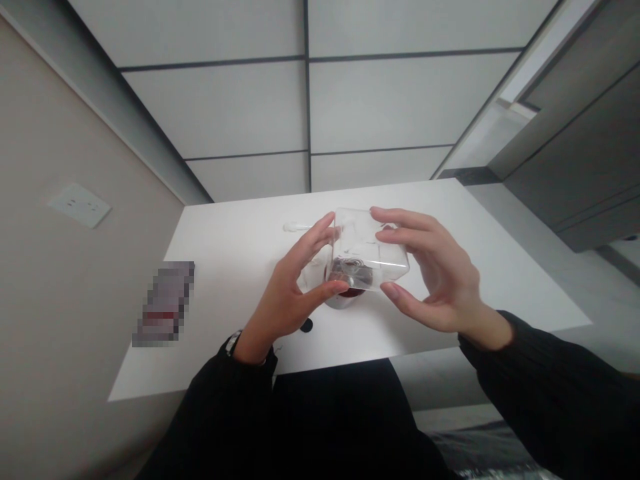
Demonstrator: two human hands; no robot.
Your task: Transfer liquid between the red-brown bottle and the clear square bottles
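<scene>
A clear, see-through plastic box (370,250) is held up above the table between both hands. My left hand (295,287) grips its left side, with the thumb at the near edge and the fingers at the far side. On the right, my right hand (435,267) has its fingers along the far edge and its thumb by the near corner. Below the box, partly hidden and seen through it, stands a round object (345,300) with a silvery base and a dark red part. I cannot make out its kind.
The white table (225,253) carries a blurred-out flat item (165,303) on the left, a small black disc (307,325) near my left wrist, and a white stick-like item (296,227) behind my left hand. A wall with a socket (80,205) borders the left side.
</scene>
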